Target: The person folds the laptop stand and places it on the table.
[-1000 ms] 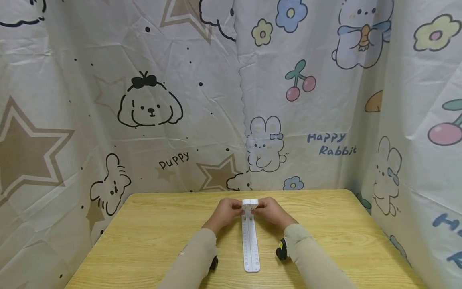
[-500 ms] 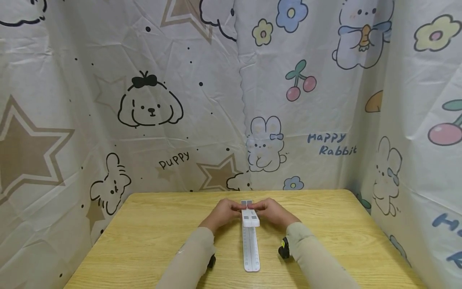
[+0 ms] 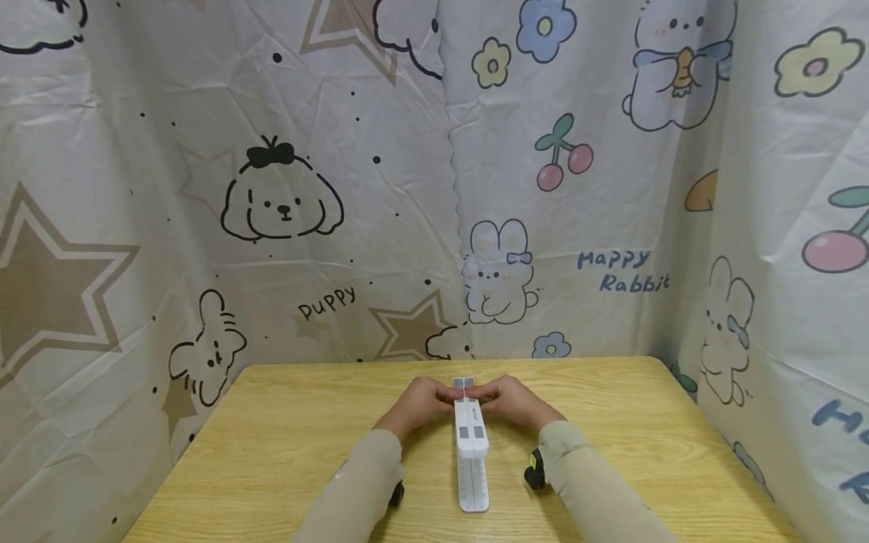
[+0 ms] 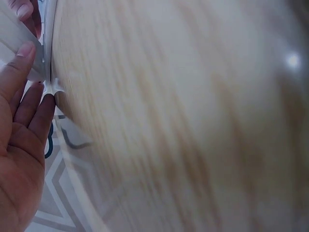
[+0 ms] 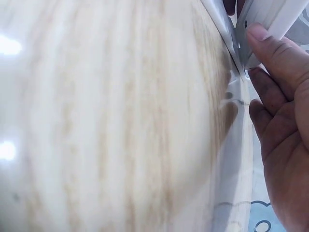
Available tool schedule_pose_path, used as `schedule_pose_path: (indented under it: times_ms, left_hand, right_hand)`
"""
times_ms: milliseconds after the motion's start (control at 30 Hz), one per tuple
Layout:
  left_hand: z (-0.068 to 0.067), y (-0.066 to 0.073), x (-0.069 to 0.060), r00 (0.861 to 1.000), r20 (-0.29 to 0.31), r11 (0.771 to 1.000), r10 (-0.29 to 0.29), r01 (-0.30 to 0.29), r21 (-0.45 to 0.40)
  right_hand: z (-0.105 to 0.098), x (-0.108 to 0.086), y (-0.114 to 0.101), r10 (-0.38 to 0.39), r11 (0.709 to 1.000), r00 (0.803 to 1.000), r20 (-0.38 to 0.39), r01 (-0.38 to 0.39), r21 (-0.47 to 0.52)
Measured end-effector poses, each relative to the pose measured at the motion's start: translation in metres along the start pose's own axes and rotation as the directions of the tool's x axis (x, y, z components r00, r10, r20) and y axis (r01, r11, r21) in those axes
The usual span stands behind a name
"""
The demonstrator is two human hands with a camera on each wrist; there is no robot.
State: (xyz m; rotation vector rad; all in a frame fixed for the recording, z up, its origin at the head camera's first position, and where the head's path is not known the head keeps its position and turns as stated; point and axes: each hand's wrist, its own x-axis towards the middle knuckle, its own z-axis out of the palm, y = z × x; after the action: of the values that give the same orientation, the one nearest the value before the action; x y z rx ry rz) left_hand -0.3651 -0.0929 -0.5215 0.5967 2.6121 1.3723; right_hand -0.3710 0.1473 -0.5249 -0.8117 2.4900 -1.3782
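Observation:
A white folding laptop stand [image 3: 470, 422] with grey pads lies lengthwise on the wooden table in the head view. Its upper arm tilts over the long base [image 3: 473, 486], with the free end toward me and a gap between the two. At the stand's far end, my left hand [image 3: 424, 407] pinches it from the left side. My right hand [image 3: 512, 402] pinches the same end from the right. In the left wrist view the left thumb [image 4: 25, 48] presses on the white arm. The right thumb [image 5: 260, 33] does likewise in the right wrist view.
The wooden table [image 3: 305, 422] reaches to a patterned curtain [image 3: 380, 226] behind it and at both sides. Each wrist carries a black strapped device, the right one [image 3: 535, 469] showing more plainly.
The stand's upper arm has swung down toward me, from standing up at the far end to lying low over the base. Both hands have stayed at the far end.

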Motion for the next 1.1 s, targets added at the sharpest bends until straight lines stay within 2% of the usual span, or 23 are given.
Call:
schedule_pose_path:
  times_ms: [233,400,733,1100]
  left_hand:
    - [-0.0014,0.0,0.0007,1.0,0.014,0.999,0.015,-0.016,0.051]
    - [-0.0007,-0.0024,-0.0003,0.999,0.032,0.997,0.028,-0.03,0.068]
    - [0.0009,0.001,-0.0001,0.991,0.077,0.97,0.11,-0.124,0.209]
    - [-0.0018,0.0,-0.0028,0.988,0.103,0.954,0.114,-0.138,0.266]
  right_hand:
    - [0.0001,-0.0012,-0.0003,0.007,1.0,1.0,0.007,-0.007,-0.003]
    - [0.0023,-0.0038,0.0021,-0.021,0.999,1.0,0.009,0.022,-0.036]
    - [0.0018,-0.0063,0.0019,-0.042,0.984,0.998,-0.045,0.033,-0.178]
    - [-0.0002,-0.0095,0.0027,-0.022,0.994,1.0,0.011,0.023,-0.103]
